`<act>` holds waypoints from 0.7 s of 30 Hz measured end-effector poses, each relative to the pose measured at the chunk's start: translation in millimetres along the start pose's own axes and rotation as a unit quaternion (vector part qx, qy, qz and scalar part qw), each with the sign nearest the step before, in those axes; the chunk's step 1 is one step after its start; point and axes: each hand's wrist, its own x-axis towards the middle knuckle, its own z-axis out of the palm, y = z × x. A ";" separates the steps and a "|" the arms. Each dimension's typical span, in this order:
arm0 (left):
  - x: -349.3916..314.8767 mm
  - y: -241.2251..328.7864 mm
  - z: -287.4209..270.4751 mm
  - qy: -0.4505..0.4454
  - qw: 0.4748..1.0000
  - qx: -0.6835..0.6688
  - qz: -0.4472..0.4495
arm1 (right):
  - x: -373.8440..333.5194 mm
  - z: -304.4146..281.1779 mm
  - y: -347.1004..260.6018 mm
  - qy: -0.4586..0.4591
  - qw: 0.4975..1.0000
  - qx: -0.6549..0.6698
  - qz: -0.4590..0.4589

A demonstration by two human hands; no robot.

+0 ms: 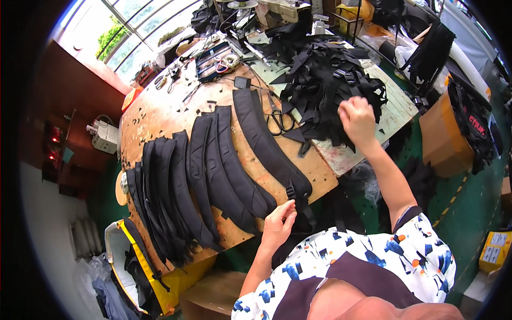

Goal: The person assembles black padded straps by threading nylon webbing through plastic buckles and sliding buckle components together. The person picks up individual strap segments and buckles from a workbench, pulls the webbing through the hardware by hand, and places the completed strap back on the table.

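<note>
A padded black shoulder strap point(266, 141) lies curved across the wooden table, with a black buckle point(290, 192) at its near end. My left hand point(280, 221) is closed in a pinch on that near end, just below the buckle. Over the heaped black webbing pieces point(320, 80) at the right, my right hand point(356, 118) is raised with its fingers curled in. Whatever it may hold is hidden. Left of the single strap, several more padded straps point(210, 170) lie side by side in an overlapping row.
Black-handled scissors point(280, 122) lie between the strap and the heap. A blue tool tray point(213, 61) stands at the back of the table point(165, 114). On the floor are a cardboard box point(445, 136) at right and a yellow bag point(144, 266) at front left.
</note>
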 end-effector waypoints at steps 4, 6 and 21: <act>9.8 8.2 7.4 -0.006 0.999 0.023 0.041 | 54.5 28.1 71.1 0.019 0.994 -0.006 0.111; 12.9 8.9 7.0 -0.016 0.999 0.027 0.042 | 76.1 38.2 79.4 -0.004 0.992 -0.005 0.129; 34.7 13.8 9.0 -0.042 0.995 0.027 0.084 | 90.7 28.8 46.8 -0.015 0.999 -0.005 0.046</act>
